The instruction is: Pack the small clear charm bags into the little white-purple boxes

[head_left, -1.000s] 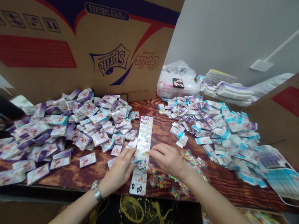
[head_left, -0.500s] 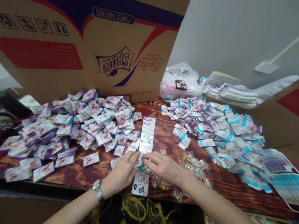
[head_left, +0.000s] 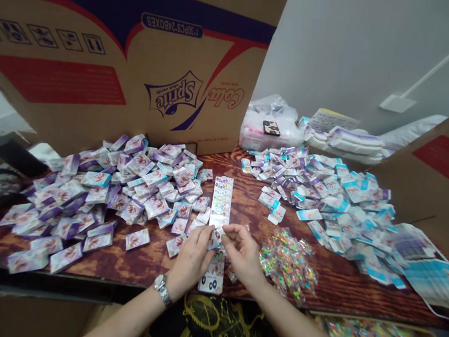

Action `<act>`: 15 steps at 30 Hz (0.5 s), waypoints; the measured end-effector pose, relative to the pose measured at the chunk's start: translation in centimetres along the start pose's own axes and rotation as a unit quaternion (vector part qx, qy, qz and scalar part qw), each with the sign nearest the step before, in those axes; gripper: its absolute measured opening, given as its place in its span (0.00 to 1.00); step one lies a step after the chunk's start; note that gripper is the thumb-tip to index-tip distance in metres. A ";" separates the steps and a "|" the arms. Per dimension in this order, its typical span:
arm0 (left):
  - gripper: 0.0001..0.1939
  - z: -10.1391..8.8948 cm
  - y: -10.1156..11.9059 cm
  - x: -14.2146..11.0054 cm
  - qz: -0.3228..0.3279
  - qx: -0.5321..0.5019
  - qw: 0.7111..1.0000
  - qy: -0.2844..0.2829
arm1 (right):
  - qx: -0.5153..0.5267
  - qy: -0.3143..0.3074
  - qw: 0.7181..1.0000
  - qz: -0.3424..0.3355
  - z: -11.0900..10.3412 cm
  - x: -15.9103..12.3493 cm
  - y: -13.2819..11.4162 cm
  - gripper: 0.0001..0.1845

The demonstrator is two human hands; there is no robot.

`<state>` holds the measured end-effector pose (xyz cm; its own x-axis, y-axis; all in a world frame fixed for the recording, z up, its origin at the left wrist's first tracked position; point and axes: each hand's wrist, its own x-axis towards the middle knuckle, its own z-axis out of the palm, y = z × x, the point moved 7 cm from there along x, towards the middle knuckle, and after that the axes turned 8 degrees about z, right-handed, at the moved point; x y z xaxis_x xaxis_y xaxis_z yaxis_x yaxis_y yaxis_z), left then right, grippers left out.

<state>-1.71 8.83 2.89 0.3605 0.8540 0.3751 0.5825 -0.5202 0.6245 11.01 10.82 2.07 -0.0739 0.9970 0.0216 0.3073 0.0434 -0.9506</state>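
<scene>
Checking from the left, what lies done?

A sprawling heap of purple-edged packets point(head_left: 103, 198) covers that side of the wooden table point(head_left: 245, 203), many loose.

And the 2 hands?

The left hand point(head_left: 192, 257) and right hand point(head_left: 242, 253) both pinch a small piece point(head_left: 215, 238), too small to identify, over a long printed card strip point(head_left: 221, 203) lying flat between them.

What's further right?

A plastic bag of multicoloured pieces point(head_left: 289, 262), then teal-edged packets point(head_left: 338, 203), both untouched; how much is left, I cannot tell.
</scene>
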 end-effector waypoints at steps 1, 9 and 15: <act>0.26 0.0 0.1 0.0 -0.001 0.003 1.000 0.003 | 0.006 0.007 1.000 -0.003 0.0 -0.2 -0.1 0.09; 0.27 -0.5 0.5 0.1 0.007 -0.001 1.000 0.023 | -0.138 -0.003 0.981 -0.139 0.3 -2.4 -4.0 0.11; 0.26 -1.1 0.6 0.0 0.007 -0.006 1.000 0.027 | -0.208 -0.036 0.958 -0.195 -0.5 -1.8 -5.2 0.11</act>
<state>-2.17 8.55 4.07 0.3276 0.8463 0.4201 0.5697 -0.5316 0.6268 10.05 8.87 7.12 -0.3196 0.8940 0.3142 0.5940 0.4473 -0.6687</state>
